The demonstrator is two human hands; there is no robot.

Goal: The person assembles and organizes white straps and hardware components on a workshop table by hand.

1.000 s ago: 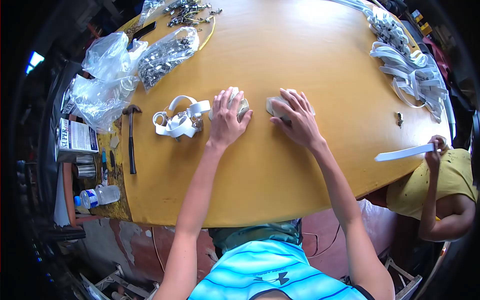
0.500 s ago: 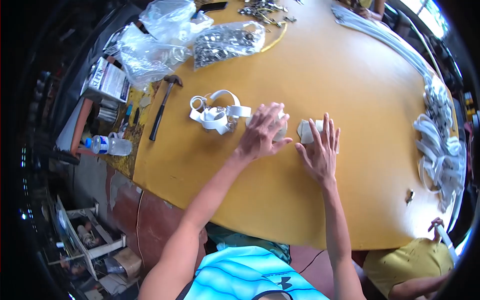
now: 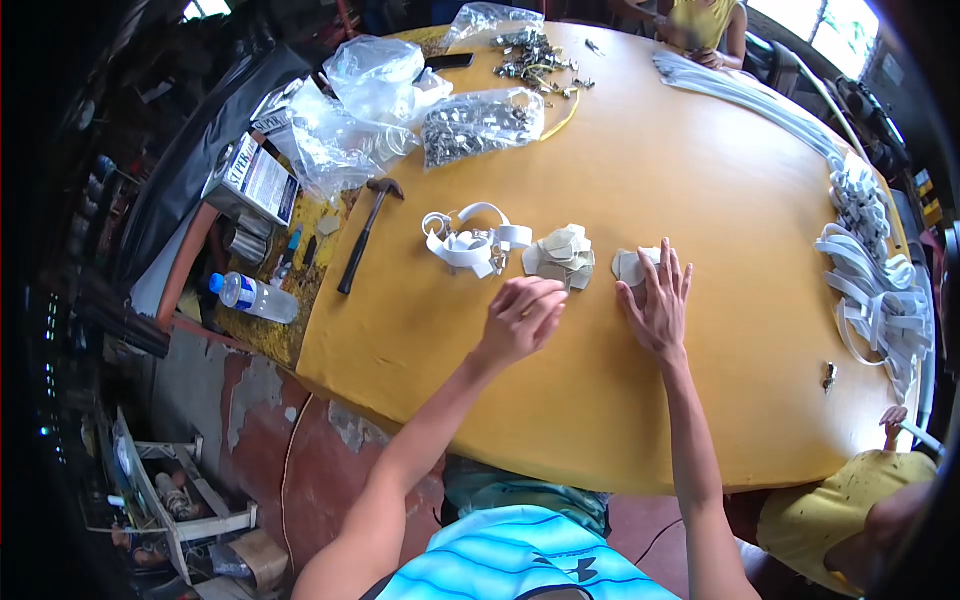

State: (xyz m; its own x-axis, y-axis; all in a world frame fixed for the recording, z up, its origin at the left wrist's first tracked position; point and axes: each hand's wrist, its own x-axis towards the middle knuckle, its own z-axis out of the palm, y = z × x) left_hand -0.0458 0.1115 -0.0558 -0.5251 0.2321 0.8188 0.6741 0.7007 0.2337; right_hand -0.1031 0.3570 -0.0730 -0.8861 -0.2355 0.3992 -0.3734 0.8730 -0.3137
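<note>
A pile of pale, flat pieces (image 3: 563, 254) lies near the middle of the yellow table (image 3: 480, 390). Just below its lower left side is my left hand (image 3: 522, 318), raised with its fingers curled together; whether anything is pinched in them is too small to tell. My right hand (image 3: 658, 305) lies with fingers spread over a smaller group of the same pale pieces (image 3: 628, 267), which show at its left edge. White straps with metal fittings (image 3: 470, 243) sit in loops to the left of the larger pile.
A hammer (image 3: 368, 236), a plastic bottle (image 3: 254, 297), a bag of metal parts (image 3: 482, 126) and clear plastic bags (image 3: 368, 85) are at the left. White straps (image 3: 872, 280) line the right edge. People in yellow are at the far side (image 3: 703, 25) and lower right (image 3: 835, 510).
My left hand has come off the larger pile toward me, and its fingers have curled. My right hand stays on the smaller group. The camera view has shifted slightly.
</note>
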